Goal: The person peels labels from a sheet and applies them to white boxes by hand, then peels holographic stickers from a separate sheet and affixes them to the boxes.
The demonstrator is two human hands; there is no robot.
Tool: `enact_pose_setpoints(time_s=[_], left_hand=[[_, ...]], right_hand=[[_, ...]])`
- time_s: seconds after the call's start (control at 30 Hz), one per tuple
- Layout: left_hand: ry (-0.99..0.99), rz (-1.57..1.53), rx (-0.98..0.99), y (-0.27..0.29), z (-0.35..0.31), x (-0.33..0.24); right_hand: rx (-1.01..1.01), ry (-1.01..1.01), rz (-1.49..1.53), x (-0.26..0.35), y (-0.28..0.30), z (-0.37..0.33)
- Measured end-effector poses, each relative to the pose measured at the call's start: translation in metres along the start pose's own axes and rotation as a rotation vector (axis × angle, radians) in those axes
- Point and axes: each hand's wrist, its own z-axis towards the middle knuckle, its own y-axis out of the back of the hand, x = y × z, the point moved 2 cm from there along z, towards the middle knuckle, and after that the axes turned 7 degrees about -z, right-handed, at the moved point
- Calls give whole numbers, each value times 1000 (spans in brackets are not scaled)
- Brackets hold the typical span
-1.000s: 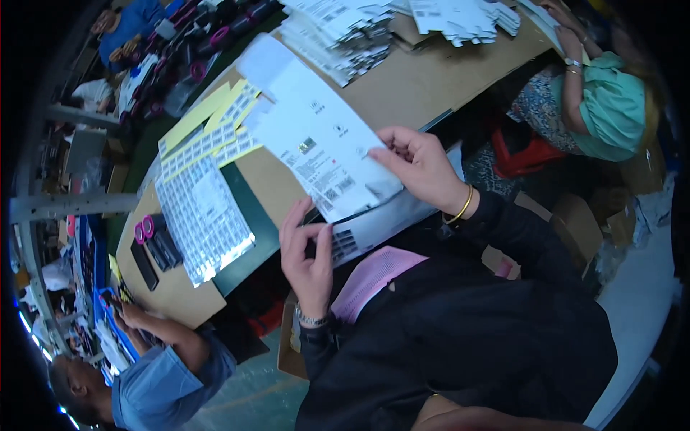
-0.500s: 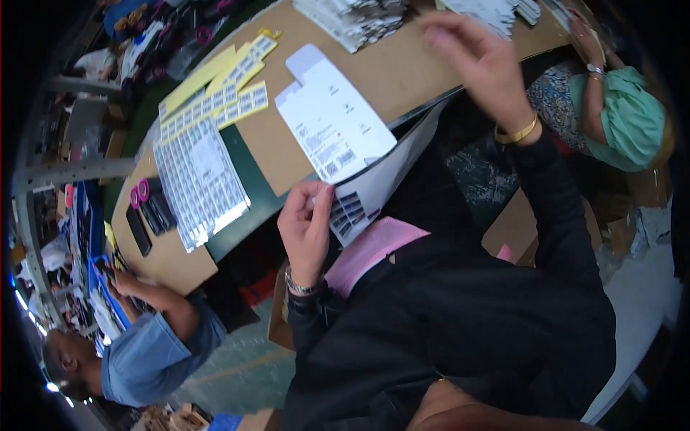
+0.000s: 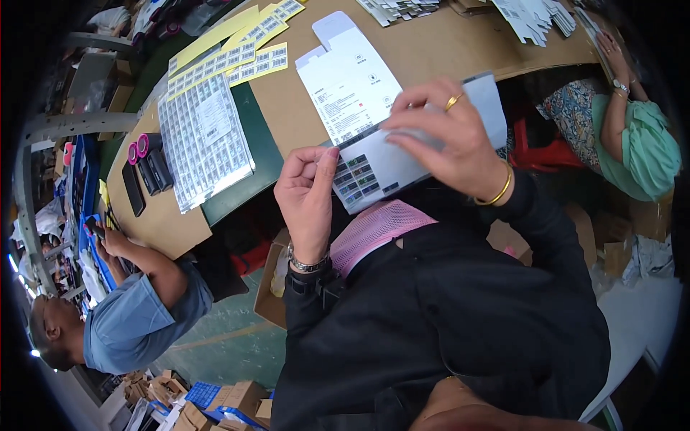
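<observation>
A pale sheet (image 3: pixel 474 108) of stickers spans the space in front of my body, below the flat white printed box (image 3: pixel 352 86) on the table. Small dark labels (image 3: pixel 357 178) stand in rows on its left part, and the rest of the surface is bare. Its left end is pinched between the thumb and fingers of my left hand (image 3: pixel 305 190). Over the middle of the sheet hovers my right hand (image 3: pixel 453 140), wearing a gold ring, its fingers bent and apart near the sheet's upper edge. I see nothing held in it.
Left of the box lie yellow label strips (image 3: pixel 215 75), a silvery sheet of labels (image 3: pixel 205 144), pink-handled scissors (image 3: pixel 140 146) and a black phone (image 3: pixel 134 188). Flat white cartons (image 3: pixel 399 8) are stacked at the far side. Co-workers sit left (image 3: pixel 144 309) and right (image 3: pixel 632 158).
My right hand has come down from the far side of the table to the sheet. My left hand keeps its pinch, and the sheet now lies flatter to view.
</observation>
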Motion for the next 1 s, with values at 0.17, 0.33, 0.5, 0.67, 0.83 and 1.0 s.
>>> enact_pose_setpoints(time_s=[0.17,0.33,0.5,0.67,0.83,1.0], left_hand=[[-42,-54,18,-6,0,4],[-79,-55,57,-7,2,3],[-75,-39,67,-5,5,7],[-49,-84,74,-5,10,9],[-44,2,48,-2,16,4],[-113,371,185,11,26,-4]], right_hand=[[10,-45,88,18,-25,-15],[-12,-67,56,17,-34,-17],[-33,-7,4,18,-38,-16],[-48,50,-32,21,-39,-15],[97,-80,289,12,-31,-4],[126,-238,449,-31,-8,35]])
